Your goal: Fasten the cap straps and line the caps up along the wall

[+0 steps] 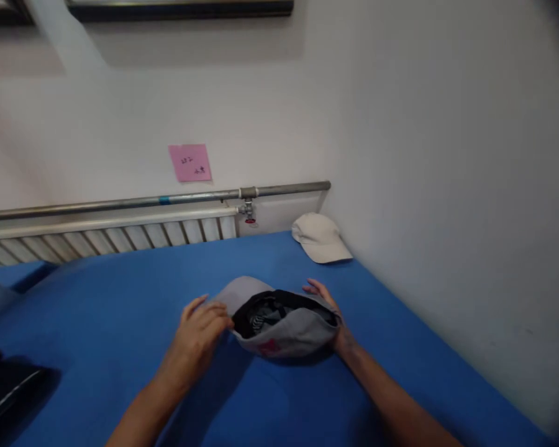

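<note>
A grey cap [298,332] with a pink mark on its side is held between my two hands above the blue surface [135,323]. Its opening faces up toward me, showing a dark lining, and the brim points to the upper left. My left hand [202,329] grips the edge beside the brim, fingers bent. Around the right end of the cap is my right hand [328,304], partly hidden behind it, with some fingertips showing past the rim. A beige cap [320,237] lies at the far right corner, brim toward me.
White walls meet at the right, along the surface's edge. Behind it run a radiator [135,236] and a metal pipe [190,197] with a valve. A pink note [190,162] is on the wall. Something black and shiny [13,391] lies at the lower left.
</note>
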{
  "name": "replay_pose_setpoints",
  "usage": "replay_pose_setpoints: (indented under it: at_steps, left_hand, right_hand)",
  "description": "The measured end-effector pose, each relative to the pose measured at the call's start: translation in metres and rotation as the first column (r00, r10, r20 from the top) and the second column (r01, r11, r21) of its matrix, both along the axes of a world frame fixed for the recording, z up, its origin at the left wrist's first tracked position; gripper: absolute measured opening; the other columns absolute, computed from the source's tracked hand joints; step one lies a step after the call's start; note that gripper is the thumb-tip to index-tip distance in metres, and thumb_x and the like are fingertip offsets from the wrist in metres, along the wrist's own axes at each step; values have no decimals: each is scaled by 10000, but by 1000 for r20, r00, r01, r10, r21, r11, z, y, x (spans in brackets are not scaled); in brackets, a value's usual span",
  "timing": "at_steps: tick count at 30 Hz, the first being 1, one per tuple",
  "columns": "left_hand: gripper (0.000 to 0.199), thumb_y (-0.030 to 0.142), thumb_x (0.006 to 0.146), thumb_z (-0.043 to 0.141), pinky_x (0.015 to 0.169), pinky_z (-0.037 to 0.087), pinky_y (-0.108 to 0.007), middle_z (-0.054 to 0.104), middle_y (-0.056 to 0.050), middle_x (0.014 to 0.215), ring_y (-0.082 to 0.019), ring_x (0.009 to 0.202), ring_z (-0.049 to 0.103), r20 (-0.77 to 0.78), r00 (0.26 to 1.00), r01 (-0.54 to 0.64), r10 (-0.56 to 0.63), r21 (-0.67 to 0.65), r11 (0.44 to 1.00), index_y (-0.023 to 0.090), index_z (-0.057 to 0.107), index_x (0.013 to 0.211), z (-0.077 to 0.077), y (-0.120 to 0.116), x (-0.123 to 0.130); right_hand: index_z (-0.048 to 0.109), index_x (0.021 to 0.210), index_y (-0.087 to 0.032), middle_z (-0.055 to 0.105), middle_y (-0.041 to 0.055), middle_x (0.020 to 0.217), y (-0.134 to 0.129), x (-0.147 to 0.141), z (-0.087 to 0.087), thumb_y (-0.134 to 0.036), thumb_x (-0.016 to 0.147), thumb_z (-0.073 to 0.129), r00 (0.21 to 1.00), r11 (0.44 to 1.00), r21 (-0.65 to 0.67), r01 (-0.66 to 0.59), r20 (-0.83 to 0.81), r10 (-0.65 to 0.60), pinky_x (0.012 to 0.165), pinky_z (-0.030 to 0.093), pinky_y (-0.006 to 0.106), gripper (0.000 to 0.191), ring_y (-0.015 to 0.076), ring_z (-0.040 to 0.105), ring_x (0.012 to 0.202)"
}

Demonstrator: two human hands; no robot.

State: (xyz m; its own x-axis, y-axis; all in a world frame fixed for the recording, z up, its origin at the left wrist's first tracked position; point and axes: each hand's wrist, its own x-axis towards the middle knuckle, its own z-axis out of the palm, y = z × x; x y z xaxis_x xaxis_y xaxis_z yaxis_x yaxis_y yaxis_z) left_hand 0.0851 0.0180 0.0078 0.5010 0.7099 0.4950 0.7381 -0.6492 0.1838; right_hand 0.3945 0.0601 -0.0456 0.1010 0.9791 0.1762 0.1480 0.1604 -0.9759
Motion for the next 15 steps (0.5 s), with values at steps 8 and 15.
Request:
replay_pose_setpoints:
  at_steps: [8,15]
  left_hand:
    - [342,259,846,483,1025,360,-440,600,-154,1284,-312,1216,513,229,839,-457,493,-193,868,150,635,1132,-7,14,18]
    - [406,514,908,440,814,448,-370,719,-86,990,-276,922,641,136,985,17,102,-675,738,223,700,1020,16,-20,57]
  right_hand:
    - [608,720,-206,642,2,789,-25,-37,14,-273,692,620,975,974,-36,-223,-23,222,729,491,297,74,169,607,765]
    - [463,737,-224,516,-67,539,-60,-64,10,-273,781,502,910,854,-336,-397,-263,320,414,356,208,76,101,455,434]
